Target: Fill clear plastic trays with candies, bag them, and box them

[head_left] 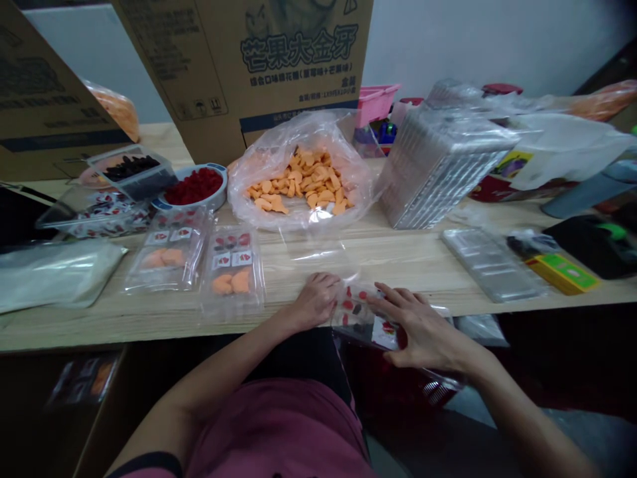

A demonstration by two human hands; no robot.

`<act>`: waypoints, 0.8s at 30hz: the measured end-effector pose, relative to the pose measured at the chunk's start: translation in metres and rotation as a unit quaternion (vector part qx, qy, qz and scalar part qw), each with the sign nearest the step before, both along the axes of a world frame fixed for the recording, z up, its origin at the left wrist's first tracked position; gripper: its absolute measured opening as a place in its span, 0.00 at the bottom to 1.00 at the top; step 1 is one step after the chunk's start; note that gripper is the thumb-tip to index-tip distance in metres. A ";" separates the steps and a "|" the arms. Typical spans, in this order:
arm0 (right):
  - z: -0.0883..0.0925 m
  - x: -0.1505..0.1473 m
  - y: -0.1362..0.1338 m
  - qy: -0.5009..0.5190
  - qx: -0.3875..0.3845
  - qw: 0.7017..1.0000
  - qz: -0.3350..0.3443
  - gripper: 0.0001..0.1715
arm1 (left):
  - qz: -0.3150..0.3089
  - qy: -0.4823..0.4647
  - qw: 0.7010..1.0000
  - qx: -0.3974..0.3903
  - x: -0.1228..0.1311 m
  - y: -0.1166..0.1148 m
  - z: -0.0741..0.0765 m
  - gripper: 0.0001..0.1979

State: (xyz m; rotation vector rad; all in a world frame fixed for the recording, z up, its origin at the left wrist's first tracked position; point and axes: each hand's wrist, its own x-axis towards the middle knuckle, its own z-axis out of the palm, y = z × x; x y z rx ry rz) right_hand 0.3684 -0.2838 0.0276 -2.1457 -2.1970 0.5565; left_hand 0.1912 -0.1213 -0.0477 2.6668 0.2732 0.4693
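Note:
At the table's front edge, my left hand (318, 302) has its fingers curled together on the left end of a clear bag around a filled tray (355, 309). Spread fingers of my right hand (418, 328) lie over the same tray, which holds red and dark pieces and a small white packet (385, 332). The tray's right part is hidden under that hand. Two filled, bagged trays, one (232, 269) nearer my left hand and another (166, 252), lie to the left. Behind my hands sits an open plastic bag (243, 196) of orange pieces.
Stacked clear trays (438, 166) stand at the back right, with a flat tray (492, 265) and a yellow-green box (562, 272) in front. A bowl (219, 196) of red pieces, a packet container (60, 216) and plastic sleeves (54, 272) are at left. Cardboard boxes (213, 126) stand behind.

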 end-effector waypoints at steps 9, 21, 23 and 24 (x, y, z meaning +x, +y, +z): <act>-0.026 -0.010 -0.001 -0.026 0.070 0.997 -0.008 0.61 | 0.003 -0.068 0.997 -0.026 -0.015 -0.004 0.004 0.10; -0.032 -0.018 0.002 -0.042 0.116 0.992 -0.015 0.62 | -0.096 -0.017 0.995 -0.020 -0.006 -0.005 0.021 0.10; -0.037 -0.016 0.005 -0.043 0.105 0.993 -0.020 0.59 | -0.089 -0.022 0.996 -0.023 -0.013 -0.003 0.019 0.11; -0.039 -0.016 0.006 -0.044 0.101 0.994 -0.025 0.58 | -0.070 -0.021 0.997 -0.023 -0.017 -0.003 0.017 0.12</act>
